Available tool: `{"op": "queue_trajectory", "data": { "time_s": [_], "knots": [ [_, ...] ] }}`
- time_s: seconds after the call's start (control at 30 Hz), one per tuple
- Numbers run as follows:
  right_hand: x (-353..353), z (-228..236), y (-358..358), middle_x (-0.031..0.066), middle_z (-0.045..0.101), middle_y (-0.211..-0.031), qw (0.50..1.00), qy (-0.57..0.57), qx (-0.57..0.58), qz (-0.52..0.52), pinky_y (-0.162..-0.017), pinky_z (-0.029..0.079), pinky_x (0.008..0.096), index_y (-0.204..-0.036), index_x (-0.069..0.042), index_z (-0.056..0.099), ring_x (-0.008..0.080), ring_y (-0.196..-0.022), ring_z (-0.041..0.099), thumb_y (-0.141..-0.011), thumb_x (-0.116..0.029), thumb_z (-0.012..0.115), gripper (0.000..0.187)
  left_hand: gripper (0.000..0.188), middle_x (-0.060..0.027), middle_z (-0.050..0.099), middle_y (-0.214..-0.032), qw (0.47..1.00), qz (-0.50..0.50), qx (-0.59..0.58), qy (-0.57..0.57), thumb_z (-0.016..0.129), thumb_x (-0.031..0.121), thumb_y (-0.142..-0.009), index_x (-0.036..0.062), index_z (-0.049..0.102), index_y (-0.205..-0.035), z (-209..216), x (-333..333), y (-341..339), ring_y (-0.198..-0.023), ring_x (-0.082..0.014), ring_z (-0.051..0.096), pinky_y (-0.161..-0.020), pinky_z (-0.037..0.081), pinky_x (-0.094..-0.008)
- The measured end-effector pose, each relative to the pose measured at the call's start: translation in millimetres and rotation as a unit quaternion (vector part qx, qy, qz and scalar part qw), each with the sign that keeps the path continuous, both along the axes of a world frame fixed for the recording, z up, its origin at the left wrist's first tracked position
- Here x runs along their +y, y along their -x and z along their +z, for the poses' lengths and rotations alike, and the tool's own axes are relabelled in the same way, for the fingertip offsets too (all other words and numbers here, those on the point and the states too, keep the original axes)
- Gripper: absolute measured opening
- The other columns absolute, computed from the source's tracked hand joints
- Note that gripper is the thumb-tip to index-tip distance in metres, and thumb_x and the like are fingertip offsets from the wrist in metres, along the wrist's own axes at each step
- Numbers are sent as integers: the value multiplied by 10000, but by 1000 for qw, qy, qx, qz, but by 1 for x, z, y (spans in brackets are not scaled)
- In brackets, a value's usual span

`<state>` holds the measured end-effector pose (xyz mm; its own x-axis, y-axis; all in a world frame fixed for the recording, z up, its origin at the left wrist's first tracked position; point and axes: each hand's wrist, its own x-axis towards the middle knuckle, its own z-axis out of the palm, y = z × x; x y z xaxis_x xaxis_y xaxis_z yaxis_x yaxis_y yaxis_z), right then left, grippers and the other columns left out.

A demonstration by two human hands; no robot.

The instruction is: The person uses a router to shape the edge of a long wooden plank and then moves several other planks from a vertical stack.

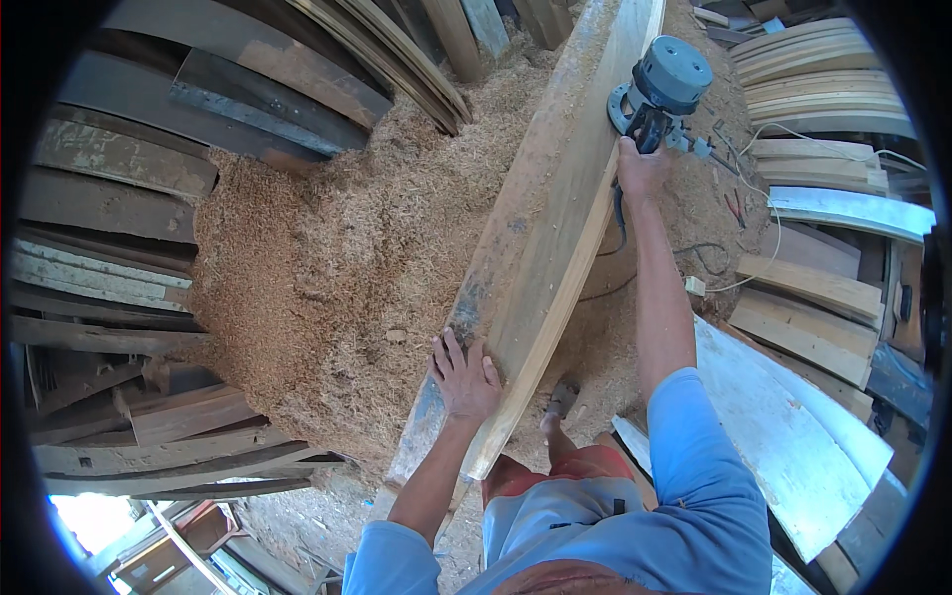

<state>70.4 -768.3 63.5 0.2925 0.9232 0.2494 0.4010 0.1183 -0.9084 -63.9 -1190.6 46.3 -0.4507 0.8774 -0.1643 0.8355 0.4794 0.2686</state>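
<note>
A long wooden plank [555,248] slants from near my body toward the top of the view, lying on a worn, stained board [511,213]. My left hand [464,380] rests with spread fingers at the near part, across the plank and the board beneath. At the far right edge of the plank, my right hand [645,169] is wrapped round the handle of a grey-blue power router [672,77]. The router has a round motor top and a curved base; its base overlaps the plank's edge. Whether its bit touches the wood is hidden.
Wood shavings [337,258] cover the ground left of the plank. Stacked boards [119,178] line the left, and more timber [813,297] the right. A dark cord [709,253], a pale extension cord [778,218] and red-handled pliers [735,208] lie on the right. Pale panels [783,426] lean nearby.
</note>
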Motion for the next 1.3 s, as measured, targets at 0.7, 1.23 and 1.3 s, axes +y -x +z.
{"op": "queue_trajectory", "data": {
  "time_s": [0.7, 1.23, 1.3],
  "knots": [
    [104, -19, -14, 82, 694, -757, 999, 4, -49, -18, -722, 523, 368, -909, -23, 697, 214, -739, 679, -746, -207, 696, 246, 429, -304, 293, -1560, 1000, -13, 22, 5, 453, 274, -942, 93, 573, -1311, 4, 5, 1, -1442, -523, 223, -1153, 170, -653],
    [154, -15, -14, 57, 677, -734, 1000, -2, -19, -17, -669, 508, 346, -883, -22, 674, 165, -679, 646, -755, -168, 708, 197, 464, -338, 289, -1548, 999, -17, -3, 30, 439, 326, -938, 63, 620, -1274, 8, 5, 3, -1437, -565, 207, -1160, 141, -692],
    [158, -14, -13, 57, 680, -744, 999, -21, -34, -16, -655, 506, 344, -893, -25, 677, 159, -666, 643, -756, -173, 716, 206, 468, -341, 288, -1548, 999, -17, -9, 25, 432, 328, -941, 62, 623, -1276, 9, 8, 4, -1441, -564, 201, -1161, 136, -693]
  ]
}}
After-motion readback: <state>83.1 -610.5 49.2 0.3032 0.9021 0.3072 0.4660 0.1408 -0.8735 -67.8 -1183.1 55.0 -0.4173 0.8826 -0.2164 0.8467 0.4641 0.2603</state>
